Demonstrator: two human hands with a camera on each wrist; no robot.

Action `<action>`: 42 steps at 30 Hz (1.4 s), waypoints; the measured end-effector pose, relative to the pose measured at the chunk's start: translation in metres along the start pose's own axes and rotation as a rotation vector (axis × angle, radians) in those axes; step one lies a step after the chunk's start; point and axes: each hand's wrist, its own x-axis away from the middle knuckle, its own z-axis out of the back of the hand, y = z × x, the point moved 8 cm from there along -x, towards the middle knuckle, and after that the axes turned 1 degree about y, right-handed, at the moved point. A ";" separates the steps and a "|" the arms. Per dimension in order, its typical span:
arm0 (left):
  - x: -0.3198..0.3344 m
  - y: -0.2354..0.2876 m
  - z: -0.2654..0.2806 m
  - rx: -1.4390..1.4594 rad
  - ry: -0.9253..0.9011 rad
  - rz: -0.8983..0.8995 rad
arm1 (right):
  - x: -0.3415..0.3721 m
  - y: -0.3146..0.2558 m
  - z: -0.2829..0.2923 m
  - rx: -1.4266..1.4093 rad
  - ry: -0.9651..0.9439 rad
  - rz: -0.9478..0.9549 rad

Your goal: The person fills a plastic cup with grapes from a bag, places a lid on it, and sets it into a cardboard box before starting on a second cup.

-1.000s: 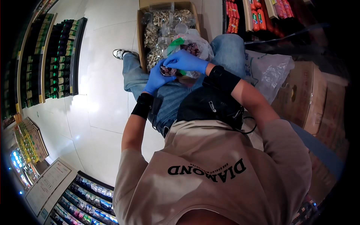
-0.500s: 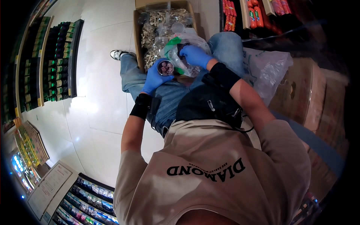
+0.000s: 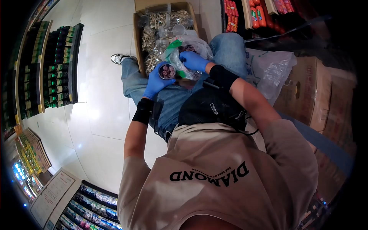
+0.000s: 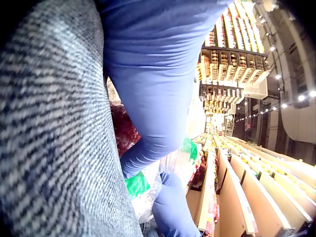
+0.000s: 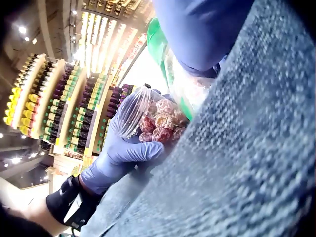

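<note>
From up top, here's my gloved left hand gripping a clear cup from the side, its mouth facing up, dark red wrinkled fruit inside. Just to the right, my gloved right hand is at the plastic bag, fingertips by its mouth, with more fruit showing beyond them; whether they're pinching a piece, I can't tell. The cup sits between my left hand and the bag, with the cardboard box right ahead. Over at the left wrist, my left glove fills the middle, a patch of red fruit peeks out beside it, my jeans block one side, and the right glove shows lower down. And at the right wrist, my left fingers and thumb wrap the cup's ribbed wall, fruit bunched within, while my right glove hangs above, its fingertips hidden.
</note>
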 end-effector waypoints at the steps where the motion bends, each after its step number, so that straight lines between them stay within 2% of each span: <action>1: 0.000 -0.001 0.000 0.016 0.004 0.006 | 0.000 -0.001 0.000 -0.001 0.000 0.001; 7: -0.001 -0.003 -0.002 0.019 -0.022 0.006 | -0.001 0.001 0.001 -0.124 0.079 0.061; 9: 0.000 0.000 -0.001 0.022 -0.019 -0.006 | 0.000 0.000 0.016 0.023 0.256 0.012; 12: 0.001 -0.001 0.000 0.033 -0.005 -0.016 | -0.002 -0.014 0.037 0.041 0.309 0.003; 13: 0.001 -0.002 0.001 0.045 -0.002 -0.013 | -0.001 -0.027 0.042 -0.117 0.301 0.045; 14: 0.002 -0.002 0.002 0.041 0.001 -0.011 | 0.003 -0.040 0.044 -0.120 0.299 0.048; 16: 0.001 0.002 -0.001 0.045 -0.027 -0.022 | 0.012 -0.080 0.034 -0.332 0.103 0.229; 20: 0.002 0.003 -0.002 0.046 -0.017 0.014 | 0.014 -0.094 0.022 -0.259 -0.054 0.291; 27: 0.001 -0.003 -0.001 0.021 -0.018 -0.002 | 0.014 -0.067 0.017 -0.313 -0.048 0.187; 29: 0.000 -0.003 -0.001 0.019 -0.026 -0.013 | 0.013 -0.053 0.027 -0.444 0.102 0.124; 30: 0.001 -0.001 0.000 0.023 -0.017 -0.003 | 0.011 -0.042 0.023 -0.446 0.105 0.124; 32: 0.002 0.007 0.003 0.023 -0.011 0.002 | 0.002 0.001 0.025 -0.526 0.285 0.012; 33: 0.002 0.014 0.008 0.038 0.019 -0.014 | 0.001 0.008 0.030 -0.389 0.363 0.041; 35: 0.002 0.052 0.011 0.065 0.019 -0.055 | 0.006 0.012 0.035 -0.362 0.435 0.031; 36: 0.001 0.055 0.010 0.072 0.008 -0.056 | 0.011 0.014 0.039 -0.337 0.497 0.021; 38: 0.003 0.057 0.022 0.086 0.107 -0.059 | 0.014 0.017 0.036 -0.308 0.456 -0.008; 39: 0.006 0.051 0.024 0.222 0.132 0.073 | 0.010 0.020 0.027 -0.223 0.371 -0.037; 40: 0.008 0.056 0.027 0.218 0.136 0.066 | 0.003 0.022 0.019 -0.139 0.291 -0.061; 41: 0.010 0.069 0.031 0.113 0.163 -0.025 | 0.004 0.017 0.019 -0.057 0.320 0.048; 42: 0.010 0.080 0.031 0.015 0.183 -0.113 | 0.003 0.018 0.023 -0.054 0.332 0.041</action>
